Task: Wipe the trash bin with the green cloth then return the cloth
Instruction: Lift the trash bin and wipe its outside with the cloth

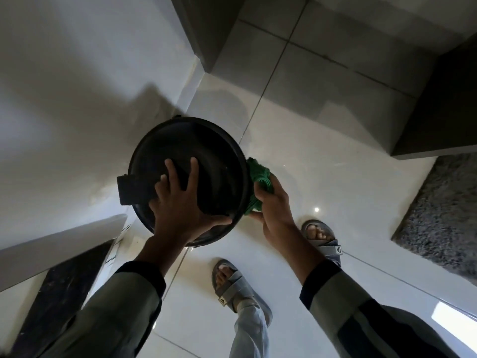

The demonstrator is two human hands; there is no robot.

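Observation:
A round black trash bin point(219, 161) stands on the white tiled floor near the wall, seen from above, with a rectangular black tab sticking out at its left. My left hand point(180, 202) lies spread on the bin's top, thumb hooked over the near rim. My right hand point(271, 205) presses a bunched green cloth point(259, 177) against the bin's right outer side. The lower part of the cloth is hidden behind the rim and my fingers.
My two sandalled feet point(232, 288) stand just below the bin. A grey shaggy rug point(444, 215) lies at the right. A dark cabinet point(446, 104) rises at the upper right, a grey corner block point(209, 32) at the top, and a dark slab point(59, 298) at the lower left.

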